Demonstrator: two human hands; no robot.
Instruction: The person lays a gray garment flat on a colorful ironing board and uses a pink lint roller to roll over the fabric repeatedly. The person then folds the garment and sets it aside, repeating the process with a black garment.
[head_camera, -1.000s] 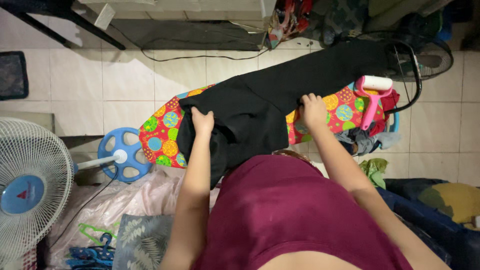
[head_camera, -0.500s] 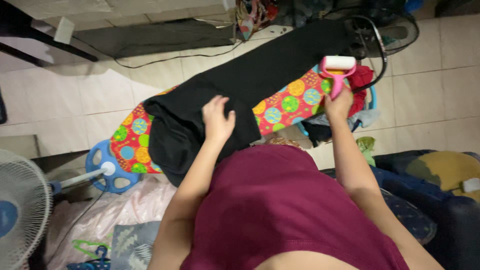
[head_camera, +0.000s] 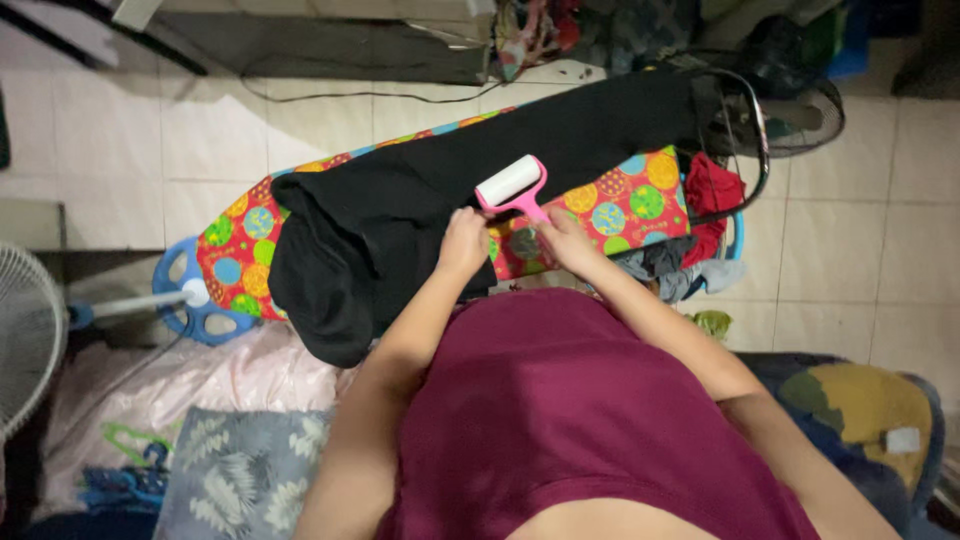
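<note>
Gripping the pink lint roller (head_camera: 512, 186) by its handle, the right hand (head_camera: 563, 236) is holding it over the black garment (head_camera: 420, 200) on the ironing board (head_camera: 630, 205); the left hand (head_camera: 464, 241) is resting, fingers curled, on the fabric.

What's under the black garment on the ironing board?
Under the black garment lies the ironing board, its red cover with coloured circles showing at both ends and along the near edge. The middle of the board is covered, so anything there is hidden.

standing fan (head_camera: 25, 330) cropped left, roller handle (head_camera: 530, 212) hidden
</note>
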